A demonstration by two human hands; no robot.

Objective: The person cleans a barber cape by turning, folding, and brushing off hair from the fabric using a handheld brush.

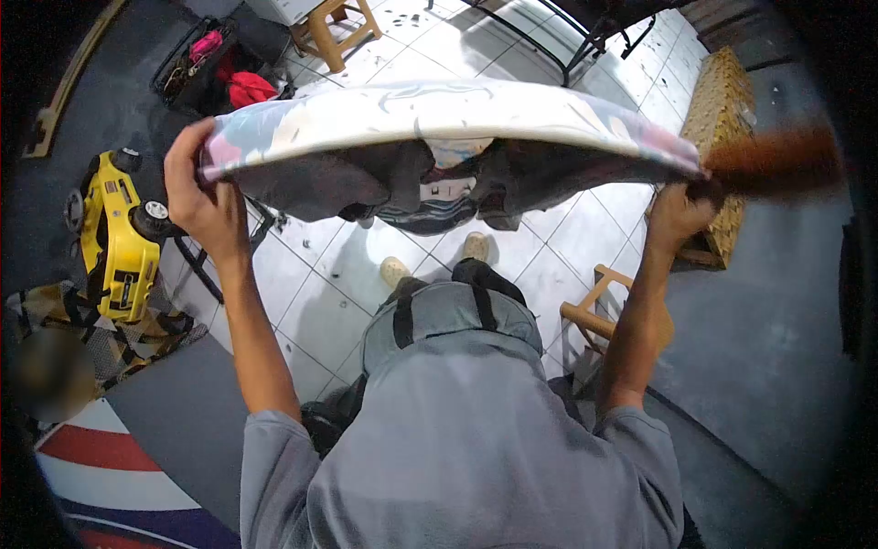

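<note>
In front of me hangs a wide, curved body panel (384, 114), white with a pastel pink, blue and peach print outside and dark on the inner side. My left hand (201, 188) grips its left end, the fingers bent over the edge and the thumb below. At the opposite tip, my right hand (684, 212) is closed around the panel's edge. A blurred brown shape (773, 163) stretches rightward from beside that hand; I cannot tell what it is. The panel is off the floor, above my feet, with its middle bowed upward.
A yellow toy car (119, 238) lies on the left by a patterned mat (55, 311). Wooden stools (599, 306) stand near my right arm and at the back (334, 37). A woven yellowish box (722, 101) is at right. White tiles (311, 274) cover the floor.
</note>
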